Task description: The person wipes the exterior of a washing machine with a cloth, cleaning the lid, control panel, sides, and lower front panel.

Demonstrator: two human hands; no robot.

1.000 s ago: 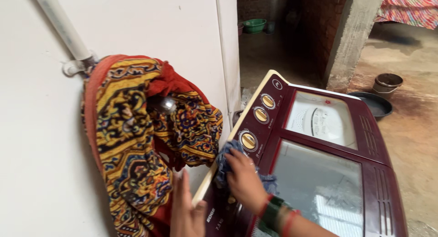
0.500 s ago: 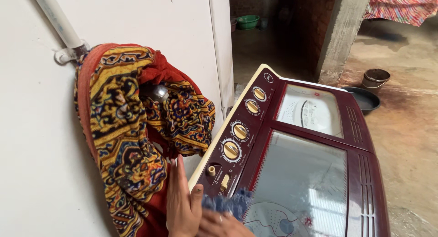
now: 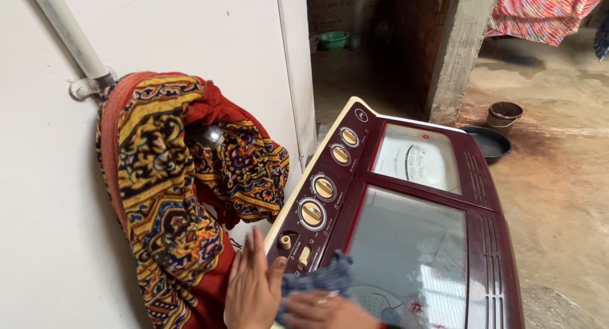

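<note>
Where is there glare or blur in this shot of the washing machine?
Head view: pale window-like glare lies on the washing machine's near lid; the left hand and the right hand on the blue cloth look slightly motion-blurred; the patterned fabric hanging on the wall is sharp and evenly lit.

Both hands are cut by the bottom edge: the left hand [image 3: 252,290] shows no wrist, and the right hand [image 3: 327,309] shows knuckles only, its fingers buried in the blue cloth [image 3: 314,283]. The washing machine [image 3: 406,221] loses its near end below the frame. The patterned fabric [image 3: 171,196] hides all but a small metal part [image 3: 212,135] of the fitting it hangs on. The white pipe [image 3: 66,31] runs out at the top-left. The hanging striped cloth [image 3: 539,12] is cropped at top-right. Panel markings beside the 4 dials [image 3: 325,187] are too small to tell
</note>
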